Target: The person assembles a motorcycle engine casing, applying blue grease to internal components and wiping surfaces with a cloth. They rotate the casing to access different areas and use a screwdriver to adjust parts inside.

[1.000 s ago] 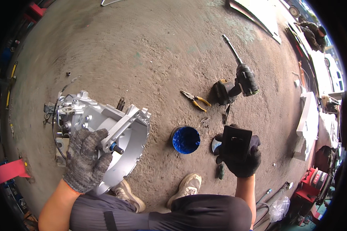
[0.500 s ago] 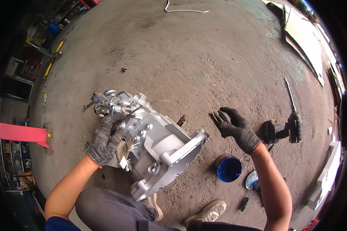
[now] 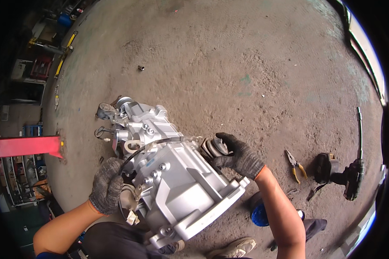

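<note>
A silver gearbox (image 3: pixel 181 172) lies on the floor in front of me, its wide flange toward my feet. My right hand (image 3: pixel 242 159), in a grey knit glove, is closed around a ribbed, round metal part (image 3: pixel 214 147) at the housing's right side. On the left side, my gloved left hand (image 3: pixel 107 185) has its fingers curled beside a black cable (image 3: pixel 149 148) that arcs over the housing. What those fingers hold, if anything, is hidden.
Pliers with yellow handles (image 3: pixel 296 166) and a cordless driver with a long socket extension (image 3: pixel 353 179) lie to the right. A tub of blue stuff (image 3: pixel 259 215) sits partly behind my right forearm. A small socket (image 3: pixel 141 67) rests farther off; a red beam (image 3: pixel 26 146) juts in at left.
My right hand has moved left to the gearbox and closed on the ribbed part. My left hand has shifted down and left, fingers curling. Pliers now show on the floor. The view has shifted.
</note>
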Demonstrator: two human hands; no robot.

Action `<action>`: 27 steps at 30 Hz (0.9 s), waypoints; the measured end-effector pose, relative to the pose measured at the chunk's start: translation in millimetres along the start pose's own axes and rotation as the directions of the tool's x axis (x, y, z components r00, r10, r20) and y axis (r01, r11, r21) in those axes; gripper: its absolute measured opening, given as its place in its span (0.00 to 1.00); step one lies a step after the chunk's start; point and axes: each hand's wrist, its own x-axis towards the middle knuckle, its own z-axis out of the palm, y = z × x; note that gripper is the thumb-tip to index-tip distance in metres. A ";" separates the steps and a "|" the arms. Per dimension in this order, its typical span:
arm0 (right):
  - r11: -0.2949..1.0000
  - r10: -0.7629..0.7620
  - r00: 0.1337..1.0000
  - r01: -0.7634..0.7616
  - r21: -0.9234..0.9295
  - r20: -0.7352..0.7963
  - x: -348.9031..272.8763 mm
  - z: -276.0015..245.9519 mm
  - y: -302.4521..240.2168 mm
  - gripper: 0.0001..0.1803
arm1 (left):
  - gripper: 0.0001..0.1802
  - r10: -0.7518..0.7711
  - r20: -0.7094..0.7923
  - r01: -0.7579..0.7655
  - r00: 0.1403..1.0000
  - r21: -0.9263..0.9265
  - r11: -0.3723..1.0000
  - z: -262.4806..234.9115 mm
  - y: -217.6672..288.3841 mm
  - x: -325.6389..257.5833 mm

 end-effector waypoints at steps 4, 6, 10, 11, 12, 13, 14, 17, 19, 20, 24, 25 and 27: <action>0.993 -0.081 0.996 0.084 0.087 -0.042 3.5 6.9 3.6 0.57 | 0.25 -0.247 0.116 0.255 0.962 -0.062 0.965 -6.0 5.5 -2.4; 0.990 -0.140 0.989 0.139 -0.011 -0.055 6.1 8.3 11.5 0.57 | 0.28 -0.305 0.161 0.319 0.939 -0.071 0.945 -6.8 10.1 1.9; 0.991 -0.134 0.991 0.134 0.005 -0.025 -0.3 6.6 2.2 0.51 | 0.30 -0.380 0.216 0.402 0.899 -0.066 0.913 -11.8 18.3 7.5; 0.984 -0.152 0.987 0.155 0.087 -0.046 -0.6 6.7 8.5 0.48 | 0.29 -0.354 0.216 0.370 0.910 -0.038 0.928 -10.1 19.4 11.2; 0.970 -0.168 0.984 0.177 0.169 -0.067 0.3 7.9 18.8 0.44 | 0.28 -0.352 0.211 0.366 0.912 -0.029 0.930 -8.2 19.7 13.0; 0.947 -0.181 0.979 0.198 0.253 -0.088 1.3 9.9 22.2 0.41 | 0.28 -0.355 0.207 0.366 0.912 -0.017 0.930 -7.4 20.5 13.8; 0.926 -0.110 0.991 0.131 0.355 -0.079 1.6 11.1 23.8 0.38 | 0.27 -0.383 0.196 0.395 0.903 -0.025 0.918 -5.6 20.1 12.9; 0.843 0.019 1.000 -0.005 0.538 -0.021 4.0 12.5 18.2 0.31 | 0.43 -0.414 0.261 0.440 0.872 -0.046 0.897 -10.2 14.9 5.1; 0.846 0.005 1.000 -0.013 0.532 0.017 6.3 11.8 14.7 0.28 | 0.43 -0.431 0.259 0.458 0.864 -0.052 0.888 -11.0 14.0 2.2; 0.871 -0.019 1.000 0.009 0.492 0.015 8.4 11.2 18.3 0.27 | 0.35 -0.447 0.220 0.467 0.867 -0.051 0.883 -8.1 16.3 3.9; 0.857 -0.033 0.999 0.018 0.515 0.019 10.3 -0.1 25.6 0.26 | 0.44 -0.341 0.289 0.337 0.894 0.066 0.939 -13.2 19.7 11.6; 0.763 -0.002 0.999 -0.019 0.646 0.033 14.8 -2.7 33.4 0.26 | 0.47 -0.325 0.312 0.313 0.893 0.089 0.946 -14.9 21.9 13.9; 0.704 -0.038 0.996 0.087 0.705 -0.084 18.9 -10.1 43.0 0.25 | 0.45 -0.386 0.307 0.387 0.870 0.060 0.920 -14.2 24.5 15.7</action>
